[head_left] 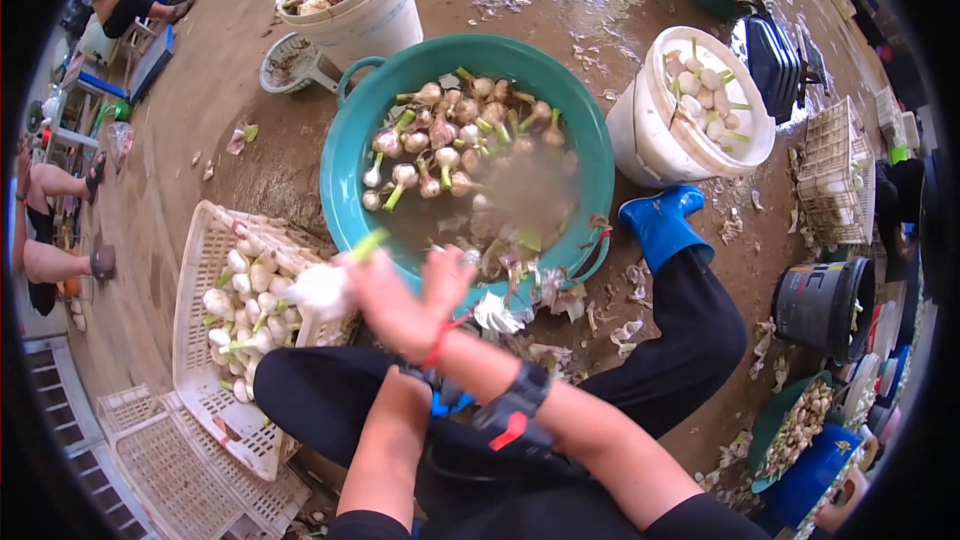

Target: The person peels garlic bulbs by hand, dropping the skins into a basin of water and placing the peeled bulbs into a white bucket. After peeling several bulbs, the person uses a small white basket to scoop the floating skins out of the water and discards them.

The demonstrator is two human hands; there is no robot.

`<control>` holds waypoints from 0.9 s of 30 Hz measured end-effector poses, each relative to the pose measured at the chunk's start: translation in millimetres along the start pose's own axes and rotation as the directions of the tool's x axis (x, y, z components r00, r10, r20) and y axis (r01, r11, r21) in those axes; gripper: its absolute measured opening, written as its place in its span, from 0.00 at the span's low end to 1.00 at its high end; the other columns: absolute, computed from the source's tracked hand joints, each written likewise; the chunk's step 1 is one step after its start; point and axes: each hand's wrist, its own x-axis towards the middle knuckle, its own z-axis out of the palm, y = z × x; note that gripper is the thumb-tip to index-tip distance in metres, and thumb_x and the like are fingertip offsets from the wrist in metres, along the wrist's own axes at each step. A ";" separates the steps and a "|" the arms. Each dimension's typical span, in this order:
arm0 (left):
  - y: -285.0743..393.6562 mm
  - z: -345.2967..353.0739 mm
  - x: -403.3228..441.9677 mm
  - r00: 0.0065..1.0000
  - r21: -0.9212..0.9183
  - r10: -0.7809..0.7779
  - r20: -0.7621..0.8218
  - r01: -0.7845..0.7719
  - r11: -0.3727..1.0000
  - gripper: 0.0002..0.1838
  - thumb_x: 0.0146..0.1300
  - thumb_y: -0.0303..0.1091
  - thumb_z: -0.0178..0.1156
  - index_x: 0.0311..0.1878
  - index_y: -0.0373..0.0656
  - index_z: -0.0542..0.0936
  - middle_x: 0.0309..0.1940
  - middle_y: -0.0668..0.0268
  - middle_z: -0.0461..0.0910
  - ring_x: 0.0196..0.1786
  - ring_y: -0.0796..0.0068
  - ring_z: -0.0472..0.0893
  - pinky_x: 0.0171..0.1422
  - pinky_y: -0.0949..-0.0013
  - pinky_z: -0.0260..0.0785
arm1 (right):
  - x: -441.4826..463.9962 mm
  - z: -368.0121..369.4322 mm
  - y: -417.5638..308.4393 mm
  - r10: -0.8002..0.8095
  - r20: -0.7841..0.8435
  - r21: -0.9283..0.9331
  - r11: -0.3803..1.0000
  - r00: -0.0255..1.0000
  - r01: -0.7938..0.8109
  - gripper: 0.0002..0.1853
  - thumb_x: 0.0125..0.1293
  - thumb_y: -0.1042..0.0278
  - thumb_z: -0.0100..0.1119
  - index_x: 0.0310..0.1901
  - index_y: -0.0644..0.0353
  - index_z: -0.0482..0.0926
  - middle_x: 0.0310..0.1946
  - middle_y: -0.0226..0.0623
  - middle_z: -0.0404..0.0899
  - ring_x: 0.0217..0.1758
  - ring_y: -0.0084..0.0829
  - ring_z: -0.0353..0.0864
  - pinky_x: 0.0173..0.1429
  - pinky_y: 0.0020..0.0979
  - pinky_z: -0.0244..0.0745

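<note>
My right arm crosses over my left. My right hand (pixel 395 305), with a red cord at the wrist, holds a white garlic bulb (pixel 320 292) with a green stem; both are blurred. The bulb is above the edge of a white plastic basket (pixel 190 280) holding peeled white garlic (pixel 245 305). My left hand is mostly hidden behind the right wrist; its forearm (pixel 390 440) shows below. In front of me is a green tub (pixel 597 140) of murky water, with unpeeled garlic bulbs (pixel 465 125) floating in it. Loose skins (pixel 497 313) gather at its near rim.
A white bucket (pixel 345 25) of unpeeled garlic stands behind the tub, beside a small strainer (pixel 290 65). Another white bucket (pixel 640 130) with white bulbs stands right. My blue boot (pixel 662 225) rests near it. A black bucket (pixel 815 305) and crates (pixel 835 175) line the right. People sit at left.
</note>
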 end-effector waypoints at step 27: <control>105.7 -41.8 -38.6 0.981 -0.909 -0.078 0.177 0.193 0.368 0.08 0.59 0.27 0.56 0.38 0.35 0.81 0.28 0.70 0.80 0.26 0.86 0.74 0.32 0.80 0.70 | -81.9 -181.3 -31.5 -0.204 -0.155 -0.412 0.903 0.967 0.125 0.25 0.50 0.70 0.68 0.51 0.63 0.74 0.42 0.39 0.70 0.49 0.31 0.72 0.50 0.29 0.71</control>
